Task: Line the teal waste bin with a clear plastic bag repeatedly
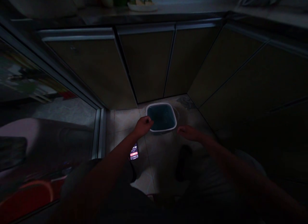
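Note:
A white-rimmed plastic basin (163,130) stands on the tiled floor, with bluish, dark liquid in it. My left hand (143,125) is at the basin's near left corner, its fingers curled into a loose fist that overlaps the rim in view. Whether it touches the rim I cannot tell. Just right of the basin, a little apart from it, is my right hand (189,133), also with curled fingers. Nothing shows in either hand, though the light is very dim. A phone (134,152) with a lit screen lies on the floor beside my left forearm.
Dark cabinet doors (146,63) close off the back and the right side. Above them, a countertop (183,10) carries a plate of food (142,7). A metal-framed sliding door (97,134) is on the left, with a red tub (26,198) at lower left.

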Tool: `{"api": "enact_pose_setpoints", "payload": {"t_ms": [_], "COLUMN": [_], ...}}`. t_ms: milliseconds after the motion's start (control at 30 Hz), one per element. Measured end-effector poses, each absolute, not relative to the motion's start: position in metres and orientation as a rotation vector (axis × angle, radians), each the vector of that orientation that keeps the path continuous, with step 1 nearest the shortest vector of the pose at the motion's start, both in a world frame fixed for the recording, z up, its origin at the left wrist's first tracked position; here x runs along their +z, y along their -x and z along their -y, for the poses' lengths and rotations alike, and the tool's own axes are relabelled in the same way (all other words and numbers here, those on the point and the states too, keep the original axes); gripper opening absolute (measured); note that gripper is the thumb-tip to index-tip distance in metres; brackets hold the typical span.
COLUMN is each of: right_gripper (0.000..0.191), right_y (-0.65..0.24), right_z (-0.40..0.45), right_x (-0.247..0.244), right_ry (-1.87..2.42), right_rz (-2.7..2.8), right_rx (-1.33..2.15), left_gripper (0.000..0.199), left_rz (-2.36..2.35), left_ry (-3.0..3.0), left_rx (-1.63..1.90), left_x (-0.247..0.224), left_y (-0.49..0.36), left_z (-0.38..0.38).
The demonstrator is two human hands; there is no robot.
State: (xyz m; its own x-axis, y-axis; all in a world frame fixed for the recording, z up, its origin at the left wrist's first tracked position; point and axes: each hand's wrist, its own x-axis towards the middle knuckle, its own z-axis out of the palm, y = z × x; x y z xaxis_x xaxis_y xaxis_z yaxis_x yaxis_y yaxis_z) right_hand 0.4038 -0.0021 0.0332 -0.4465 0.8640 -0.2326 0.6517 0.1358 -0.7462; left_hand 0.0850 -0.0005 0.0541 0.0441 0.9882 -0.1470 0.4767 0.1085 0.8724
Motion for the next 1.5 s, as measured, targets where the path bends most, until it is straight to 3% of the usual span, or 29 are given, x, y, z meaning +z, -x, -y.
{"api": "enact_pose_setpoints", "payload": {"t_ms": [167, 267, 333, 467, 567, 667, 867, 967, 1133, 1233, 1367, 1433, 1500], "right_gripper": [0.024, 0.054, 0.071, 0.084, 0.090, 0.097, 0.120, 0.122, 0.121, 0.109, 0.047, 0.021, 0.011], "right_y": [-0.389, -0.377, -0.370, -0.360, -0.361, -0.374, -0.410, -0.413, -0.411, -0.414, -0.411, -0.403, -0.392], "right_z": [-0.012, -0.025, -0.027, 0.003, 0.026, 0.009, -0.085, -0.096, -0.092, -0.093, -0.090, -0.082, -0.070], "right_x": [0.024, 0.048, 0.079, 0.159, 0.193, 0.180, 0.101, 0.087, 0.086, 0.084, 0.077, 0.070, 0.060], "right_ry": [1.651, 1.612, 1.448, 1.168, 1.103, 1.136, 1.381, 1.359, 1.348, 1.372, 1.516, 1.585, 1.596], "right_rz": [2.144, 2.025, 1.908, 1.752, 1.700, 1.717, 1.799, 1.810, 1.851, 1.848, 1.929, 2.085, 2.308], "right_rx": [1.186, 1.075, 1.015, 0.916, 0.852, 0.829, 0.983, 1.010, 0.933, 0.844, 0.654, 0.613, 0.642], "left_gripper": [0.012, 0.066, 0.090, 0.107, 0.112, 0.121, 0.128, 0.131, 0.117, 0.093, 0.033, 0.018, 0.012], "left_rz": [-1.652, -1.550, -1.381, -1.108, -0.955, -0.944, -1.370, -1.343, -1.324, -1.354, -1.417, -1.405, -1.369], "left_ry": [-1.320, -1.334, -1.429, -1.635, -1.782, -1.806, -1.456, -1.463, -1.490, -1.506, -1.630, -1.777, -1.954], "left_rx": [0.818, 1.023, 1.218, 1.484, 1.590, 1.511, 1.225, 1.222, 1.312, 1.323, 1.150, 0.927, 0.614], "left_x": [0.042, 0.077, 0.122, 0.228, 0.268, 0.251, 0.151, 0.139, 0.151, 0.150, 0.138, 0.129, 0.117], "left_y": [-0.087, -0.087, -0.089, -0.088, -0.084, -0.073, -0.034, -0.025, -0.030, -0.035, -0.044, -0.049, -0.055], "left_z": [0.020, 0.014, 0.017, 0.058, 0.083, 0.057, -0.055, -0.069, -0.064, -0.060, -0.047, -0.036, -0.025]}}
